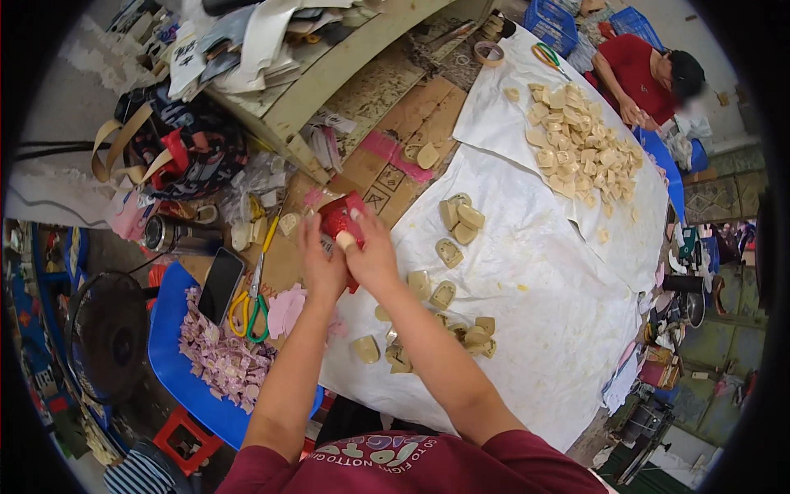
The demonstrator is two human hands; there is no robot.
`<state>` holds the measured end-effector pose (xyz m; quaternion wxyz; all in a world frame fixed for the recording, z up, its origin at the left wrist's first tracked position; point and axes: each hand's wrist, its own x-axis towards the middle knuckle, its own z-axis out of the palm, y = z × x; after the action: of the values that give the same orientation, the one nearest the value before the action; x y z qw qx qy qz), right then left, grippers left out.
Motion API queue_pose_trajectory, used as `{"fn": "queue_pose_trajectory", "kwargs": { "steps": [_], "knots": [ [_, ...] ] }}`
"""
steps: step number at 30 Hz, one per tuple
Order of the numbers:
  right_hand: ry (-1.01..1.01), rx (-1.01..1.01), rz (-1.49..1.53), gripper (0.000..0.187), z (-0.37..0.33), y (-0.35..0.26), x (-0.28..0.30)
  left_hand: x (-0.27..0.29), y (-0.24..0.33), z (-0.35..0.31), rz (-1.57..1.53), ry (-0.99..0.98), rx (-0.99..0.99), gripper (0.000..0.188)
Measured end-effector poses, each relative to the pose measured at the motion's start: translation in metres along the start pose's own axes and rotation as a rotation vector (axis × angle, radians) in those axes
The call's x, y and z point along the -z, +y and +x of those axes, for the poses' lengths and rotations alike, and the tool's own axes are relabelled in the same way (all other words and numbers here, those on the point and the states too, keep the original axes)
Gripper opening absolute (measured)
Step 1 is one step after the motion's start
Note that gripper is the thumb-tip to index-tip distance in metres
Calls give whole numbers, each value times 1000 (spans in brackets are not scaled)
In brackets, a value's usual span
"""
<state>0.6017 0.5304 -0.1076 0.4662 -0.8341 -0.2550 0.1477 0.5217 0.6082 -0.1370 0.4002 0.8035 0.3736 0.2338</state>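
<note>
The red piece (336,217) sits between both hands, at their fingertips and over the table's cardboard (359,174); fingers hide too much to tell its long axis. The left hand (324,265) holds its left side, half curled; the right hand (374,253) closes over its right, thumb across. Scissors (257,280) lie left, cream pieces (449,253) right.
</note>
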Motion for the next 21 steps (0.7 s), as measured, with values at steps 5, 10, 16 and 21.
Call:
{"fn": "queue_pose_trajectory", "kwargs": {
  "steps": [5,10,16,21],
  "knots": [
    [243,146,-413,56,106,35,64,23,11,6,111,11,-100,60],
    [-20,166,-528,58,155,81,78,14,26,-11,233,-106,-155,73],
    [60,221,-15,48,78,49,129,5,4,-4,272,-95,55,92],
    [-74,60,-222,45,-73,60,167,-14,33,-9,501,-192,137,103]
  ]
}}
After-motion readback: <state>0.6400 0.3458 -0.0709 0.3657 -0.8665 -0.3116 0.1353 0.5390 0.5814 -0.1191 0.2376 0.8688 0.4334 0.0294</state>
